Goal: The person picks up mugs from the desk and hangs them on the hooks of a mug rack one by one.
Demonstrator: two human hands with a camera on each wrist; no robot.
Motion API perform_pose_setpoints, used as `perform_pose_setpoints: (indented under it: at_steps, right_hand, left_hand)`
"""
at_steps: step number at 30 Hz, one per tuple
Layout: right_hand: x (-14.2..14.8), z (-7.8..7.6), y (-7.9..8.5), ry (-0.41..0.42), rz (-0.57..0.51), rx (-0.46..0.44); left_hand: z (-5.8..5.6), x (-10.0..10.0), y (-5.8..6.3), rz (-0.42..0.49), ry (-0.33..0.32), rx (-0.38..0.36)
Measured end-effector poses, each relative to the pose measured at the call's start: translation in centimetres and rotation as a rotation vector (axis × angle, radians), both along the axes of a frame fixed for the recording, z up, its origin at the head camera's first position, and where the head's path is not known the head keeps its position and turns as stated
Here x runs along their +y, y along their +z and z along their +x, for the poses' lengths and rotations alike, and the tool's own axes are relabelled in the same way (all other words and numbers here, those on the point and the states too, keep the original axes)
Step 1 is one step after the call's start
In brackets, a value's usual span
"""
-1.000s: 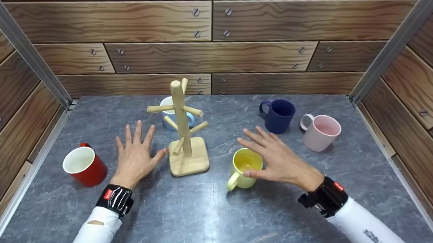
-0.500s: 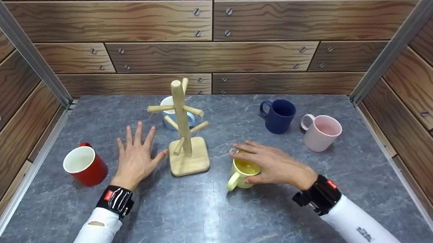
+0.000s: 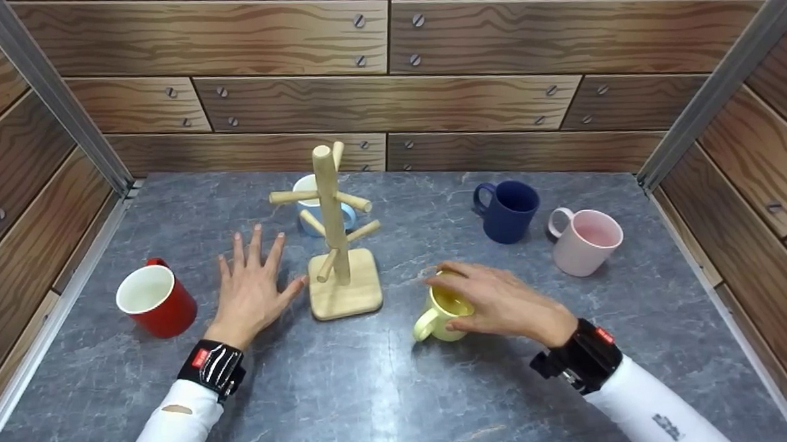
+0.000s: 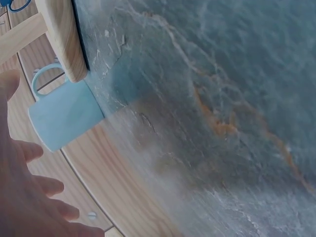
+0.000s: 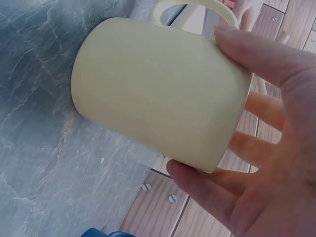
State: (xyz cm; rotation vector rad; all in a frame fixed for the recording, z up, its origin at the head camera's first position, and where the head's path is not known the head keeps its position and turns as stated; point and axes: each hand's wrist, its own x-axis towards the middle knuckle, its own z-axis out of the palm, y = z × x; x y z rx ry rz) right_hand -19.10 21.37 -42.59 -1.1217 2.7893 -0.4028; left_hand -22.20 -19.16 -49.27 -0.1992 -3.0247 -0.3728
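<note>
Presently, I observe the right hand point(image 3: 505, 304) with thumb and fingers pinching the yellow mug point(image 3: 450, 303) around its rim. The mug stands upright on the tabletop point(image 3: 295, 401), to the right of the wooden mug stand point(image 3: 335, 241), handle directed toward the near left. In the right wrist view, the thumb bears on the wall beside the handle and a fingertip contacts the opposite side of the rim.

I read the left hand point(image 3: 252, 296) as palm down, fingers spread. Its thumb tip lies just beside the left edge of the stand base; I cannot tell whether the palm touches the tabletop. The red mug point(image 3: 169, 312) occupies the space between this hand and the left edge rail point(image 3: 56, 313).

Clearances: a strip of tabletop separates the stand base from the yellow mug. I have the widest open room in front of the stand, between the two hands. At the right rear, the navy mug point(image 3: 509, 215) and the pink mug point(image 3: 580, 248) stand close together, the pink one nearer the right edge rail point(image 3: 724, 318). The light blue mug point(image 4: 66, 113) sits behind the stand, partly hidden in the head view, toward the back wall point(image 3: 293, 105).
</note>
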Motion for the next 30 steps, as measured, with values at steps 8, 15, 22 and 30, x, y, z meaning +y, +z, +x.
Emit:
perform_pose_setpoints:
  at_steps: [8,15,22,30]
  right_hand:
    - [0.6,0.0,-0.5,-0.115,-0.101,-0.037]
    - [0.7,0.1,-0.8,-0.182,-0.211,-0.062]
    - [0.5,0.0,-0.9,-0.227,-0.339,-0.1]
    - [-0.5,0.1,-0.7,-0.293,-0.44,-0.213]
  left_hand:
    - [0.4,0.6,-0.1,-0.046,-0.047,0.01]
    - [1.6,1.9,-0.2,-0.039,-0.156,-0.003]
    - [3.2,4.0,0.3,0.113,-0.292,-0.165]
    - [4.5,6.2,0.7,0.269,-0.298,-0.051]
